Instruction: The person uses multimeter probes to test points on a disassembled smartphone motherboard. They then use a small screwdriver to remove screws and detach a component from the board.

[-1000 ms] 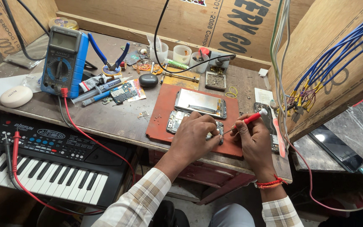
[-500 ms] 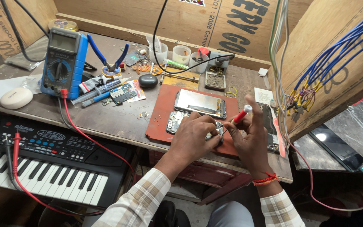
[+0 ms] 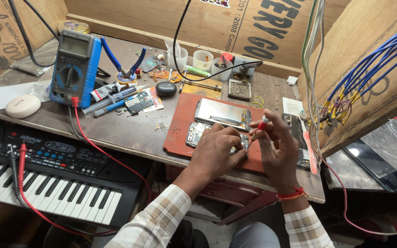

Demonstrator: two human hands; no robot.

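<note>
The left hand (image 3: 219,149) lies on the opened phone body (image 3: 198,133), with its fingers curled down and pressing on the lower part of it, so it holds the phone in place on the red work mat (image 3: 180,133). The right hand (image 3: 276,147) grips a small screwdriver with a red and white handle (image 3: 262,125) between thumb and fingertips; the tool is almost upright, and its tip goes down to the phone just beside the left fingers. The detached phone screen (image 3: 221,113) lies on the same mat, just behind the hands. To the left on the table there is a blue multimeter (image 3: 74,66), and its red lead (image 3: 93,147) runs down over a black keyboard (image 3: 47,174). Blue pliers (image 3: 122,62) lie near the multimeter.
</note>
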